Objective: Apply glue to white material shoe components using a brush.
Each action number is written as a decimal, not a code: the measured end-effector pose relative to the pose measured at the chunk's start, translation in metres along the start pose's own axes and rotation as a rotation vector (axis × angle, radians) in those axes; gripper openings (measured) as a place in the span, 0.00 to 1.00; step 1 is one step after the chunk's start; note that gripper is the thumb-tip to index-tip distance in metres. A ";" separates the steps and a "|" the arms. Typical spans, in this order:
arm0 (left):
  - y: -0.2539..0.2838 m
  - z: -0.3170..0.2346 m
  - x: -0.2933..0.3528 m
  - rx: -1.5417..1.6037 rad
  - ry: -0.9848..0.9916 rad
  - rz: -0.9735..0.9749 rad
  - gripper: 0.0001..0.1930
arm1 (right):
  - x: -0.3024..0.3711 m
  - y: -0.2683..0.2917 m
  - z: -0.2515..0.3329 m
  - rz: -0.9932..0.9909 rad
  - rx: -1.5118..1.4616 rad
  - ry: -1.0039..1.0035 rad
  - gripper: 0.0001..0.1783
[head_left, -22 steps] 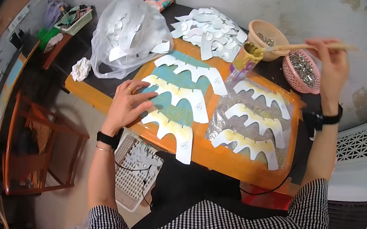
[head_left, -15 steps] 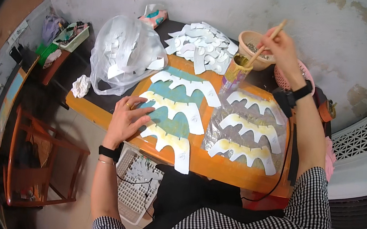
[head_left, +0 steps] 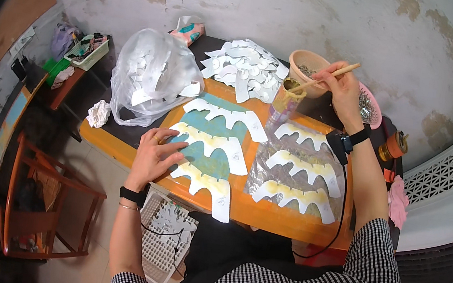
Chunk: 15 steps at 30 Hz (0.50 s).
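My right hand (head_left: 340, 94) grips a light wooden stick (head_left: 349, 69), like a brush handle; its lower end slants into the mouth of a smeared can (head_left: 285, 104) with yellow stuff on its rim. My left hand (head_left: 153, 159) lies with fingers spread at the left ends of two white scalloped pieces, the middle piece (head_left: 220, 143) and the near piece (head_left: 206, 184). Both carry yellowish smears. Behind them lies a further scalloped piece (head_left: 236, 117). On the right, several similar smeared pieces (head_left: 297, 195) lie in a column on a plastic-covered patch.
At the back are a heap of white cut pieces (head_left: 245, 69), a full clear plastic bag (head_left: 152, 73) and a peach bowl (head_left: 306, 60). A pink basket (head_left: 377, 113) and a tape roll (head_left: 394, 145) lie right. Below the table's orange edge (head_left: 201, 200) is a white crate (head_left: 156, 253).
My right hand has lowered, and the stick has tipped from steep to a flatter slant at the can's mouth. My left hand keeps its place by the pieces. The whole view has shifted slightly.
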<state>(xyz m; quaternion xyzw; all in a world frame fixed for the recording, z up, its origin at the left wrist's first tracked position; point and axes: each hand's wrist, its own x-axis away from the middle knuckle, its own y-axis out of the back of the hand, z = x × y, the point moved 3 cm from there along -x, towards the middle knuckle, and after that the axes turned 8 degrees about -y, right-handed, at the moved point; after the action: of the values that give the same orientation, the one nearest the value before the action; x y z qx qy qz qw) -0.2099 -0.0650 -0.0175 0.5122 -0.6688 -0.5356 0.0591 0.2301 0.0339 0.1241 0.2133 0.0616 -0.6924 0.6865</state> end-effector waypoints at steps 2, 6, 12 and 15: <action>0.000 -0.003 -0.002 0.009 -0.002 0.002 0.17 | 0.004 0.006 0.005 0.001 -0.018 0.068 0.04; -0.001 -0.001 -0.001 0.003 0.018 0.003 0.16 | 0.016 0.012 0.021 -0.113 -0.025 0.129 0.05; -0.002 -0.002 -0.002 0.005 0.018 0.003 0.16 | 0.047 0.031 0.043 -0.281 -0.117 0.226 0.06; -0.002 0.000 0.000 0.009 0.017 -0.008 0.16 | 0.064 0.035 0.055 -0.341 -0.165 0.288 0.06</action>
<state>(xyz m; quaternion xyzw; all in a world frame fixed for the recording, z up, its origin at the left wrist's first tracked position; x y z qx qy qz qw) -0.2085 -0.0648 -0.0194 0.5197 -0.6686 -0.5285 0.0604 0.2545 -0.0478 0.1570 0.2396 0.2506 -0.7533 0.5588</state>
